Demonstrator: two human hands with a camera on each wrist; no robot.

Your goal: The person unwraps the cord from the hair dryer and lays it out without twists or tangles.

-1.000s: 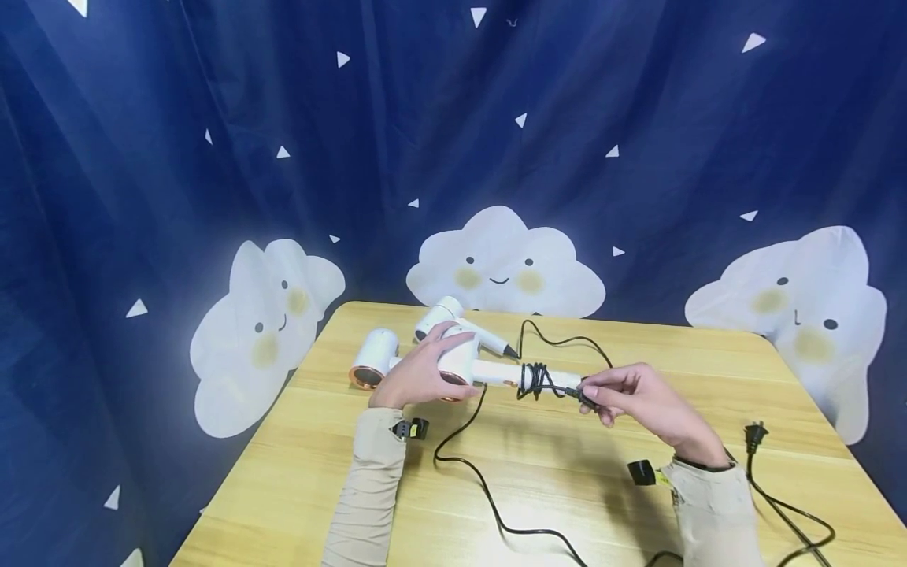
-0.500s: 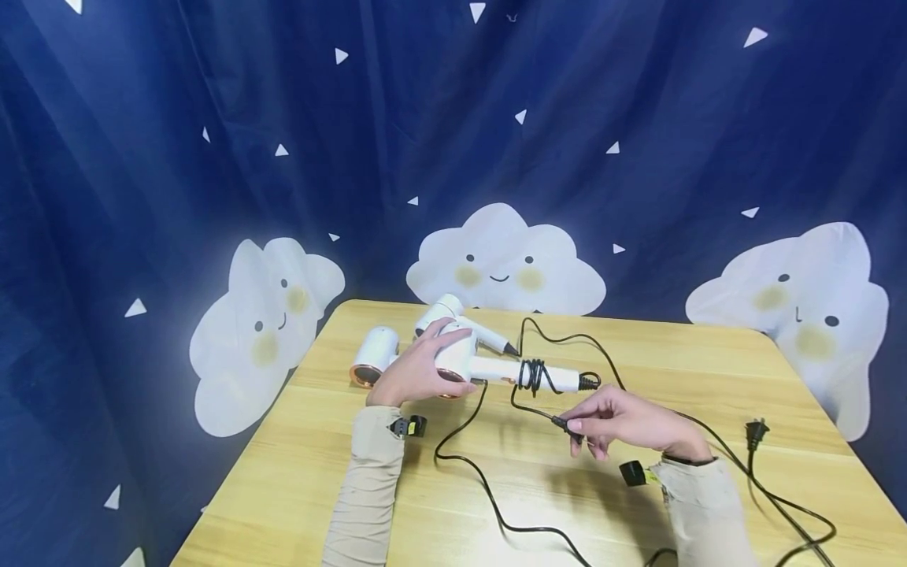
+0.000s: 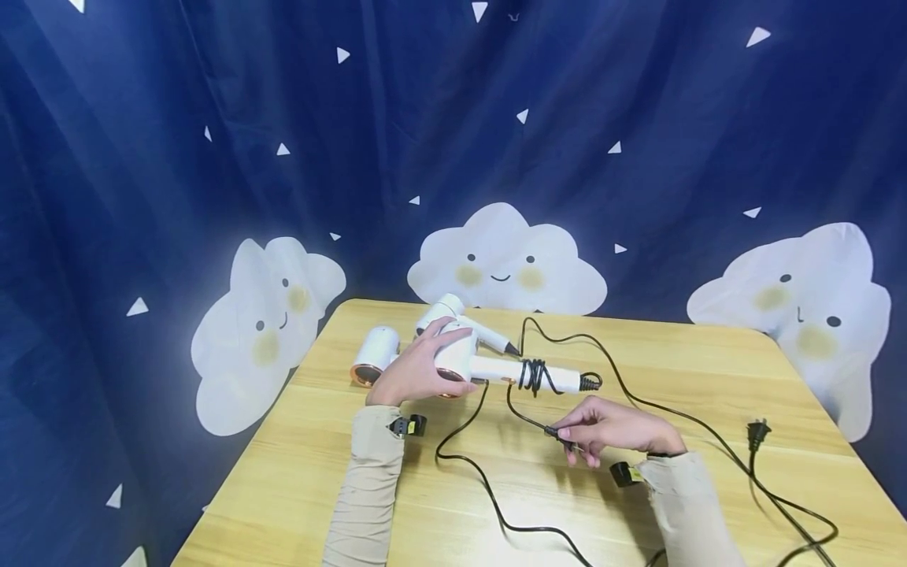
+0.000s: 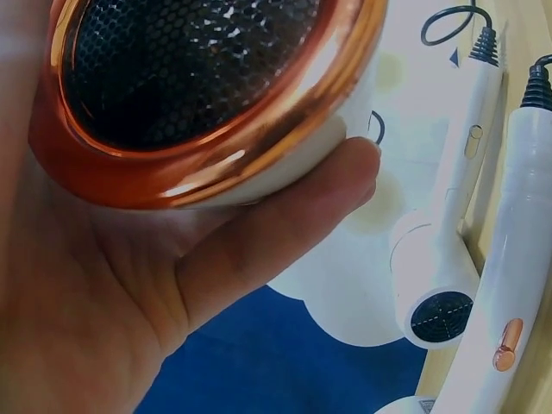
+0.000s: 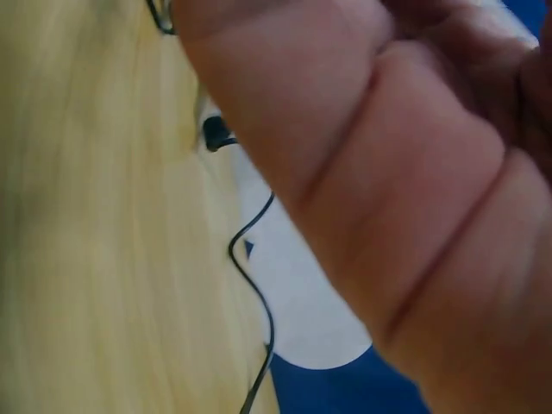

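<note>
My left hand [image 3: 418, 370] grips the barrel of a white hair dryer [image 3: 496, 368], its handle pointing right. In the left wrist view the copper-coloured rim [image 4: 285, 142] and dark mesh of that barrel show close up, with the thumb against its side. A black cord [image 3: 536, 376] is wound several times around the handle. From the coil its free end runs down to a black plug [image 3: 560, 435], pinched between the thumb and fingers of my right hand [image 3: 620, 428]. In the right wrist view the palm [image 5: 379, 190] hides the plug.
A second white hair dryer [image 3: 378, 348] lies left of my left hand, and a third [image 3: 448, 307] lies behind it. Another black plug [image 3: 757, 433] rests at the right on the wooden table [image 3: 319, 472]. A loose cord [image 3: 489, 490] trails toward the front edge.
My right hand has moved from the end of the handle down and left with the plug, unwinding some cord from the coil. My left hand stays on the dryer.
</note>
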